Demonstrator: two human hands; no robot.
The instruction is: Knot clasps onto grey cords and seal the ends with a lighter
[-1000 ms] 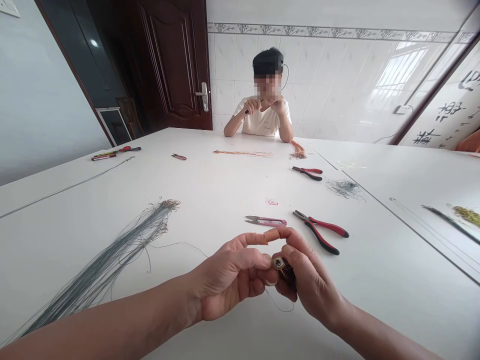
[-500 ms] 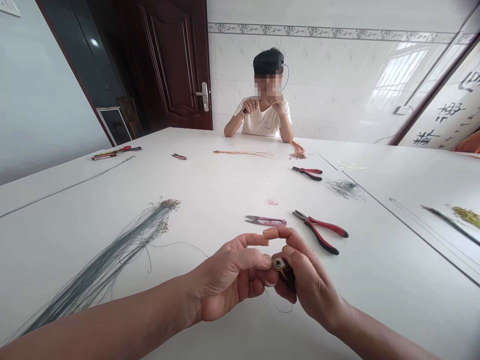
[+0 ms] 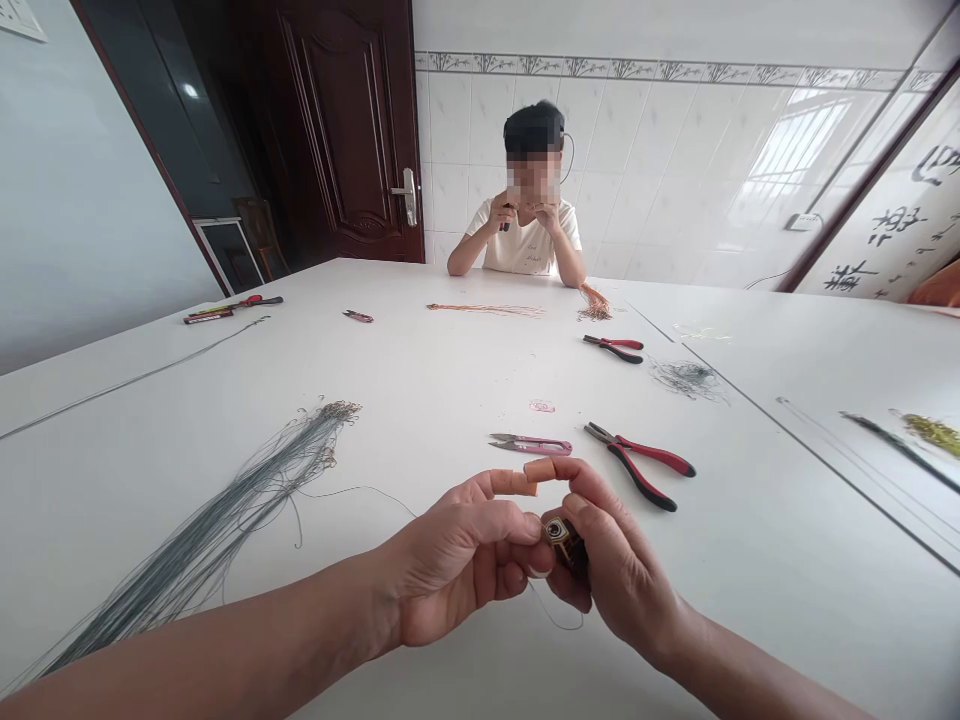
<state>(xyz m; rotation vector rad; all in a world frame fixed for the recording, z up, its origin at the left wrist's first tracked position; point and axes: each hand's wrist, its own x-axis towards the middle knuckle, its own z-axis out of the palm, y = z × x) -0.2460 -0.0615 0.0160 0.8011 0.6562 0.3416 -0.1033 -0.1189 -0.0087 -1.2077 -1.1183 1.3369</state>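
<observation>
My right hand (image 3: 619,560) is closed around a small dark tool with a gold-rimmed round end (image 3: 557,531). My left hand (image 3: 465,560) meets it, thumb and fingers pinched at the tool's end; a thin wire (image 3: 559,625) hangs in a loop below the fingers. Orange coverings (image 3: 540,470) wrap both index fingertips, which nearly touch. Left of my hands lies a long bundle of grey wires (image 3: 217,510) with hooked, brownish ends, one strand running toward my left hand. Pink-handled snips (image 3: 532,444) and red-and-black pliers (image 3: 645,462) rest just beyond my hands.
Across the white table (image 3: 420,370) sits a person (image 3: 525,225) with both hands raised. Nearby are orange wires (image 3: 595,303), smaller pliers (image 3: 615,347) and a grey wire tangle (image 3: 686,378). Small red snips (image 3: 358,315) lie farther left, yellow-green strands (image 3: 934,434) at right.
My hands keep nearly the same hold, with the tool's end slightly turned. The person across the table has shifted their hands and the dark tool now points more upright.
</observation>
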